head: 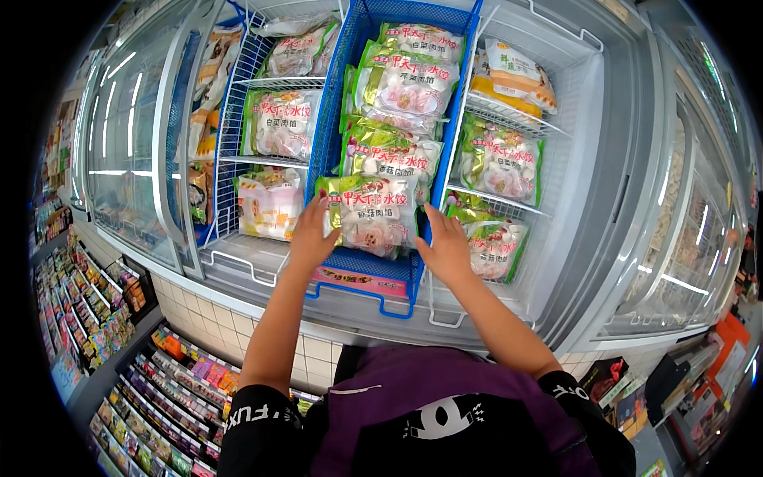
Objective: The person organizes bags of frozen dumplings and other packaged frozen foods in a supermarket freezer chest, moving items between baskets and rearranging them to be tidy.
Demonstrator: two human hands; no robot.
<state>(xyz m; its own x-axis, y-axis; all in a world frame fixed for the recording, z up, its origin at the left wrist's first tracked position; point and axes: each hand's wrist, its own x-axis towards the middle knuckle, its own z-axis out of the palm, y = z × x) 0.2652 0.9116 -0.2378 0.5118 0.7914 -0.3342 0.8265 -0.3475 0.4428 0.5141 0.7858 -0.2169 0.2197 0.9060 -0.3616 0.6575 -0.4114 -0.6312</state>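
A green-and-clear plastic bag of frozen dumplings (372, 208) lies at the front of a blue wire basket (334, 107), between my two hands. My left hand (313, 229) is at the bag's left edge, its thumb over the front and its fingertips by the upper corner. At the right edge, the thumb of my right hand (444, 241) meets the bag while the fingers reach along its side. Behind it, similar dumpling bags (393, 155) overlap in a row up the basket. All bear printed writing. The bag's underside is hidden.
White wire dividers (268, 160) split the chest freezer's side sections, which hold more dumpling bags (280, 125). Sliding glass lids (125, 131) stand to the left; another glass-lidded freezer (673, 238) is at right. Snack shelves (173, 405) lie below left. The freezer's front rim (238, 298) runs before me.
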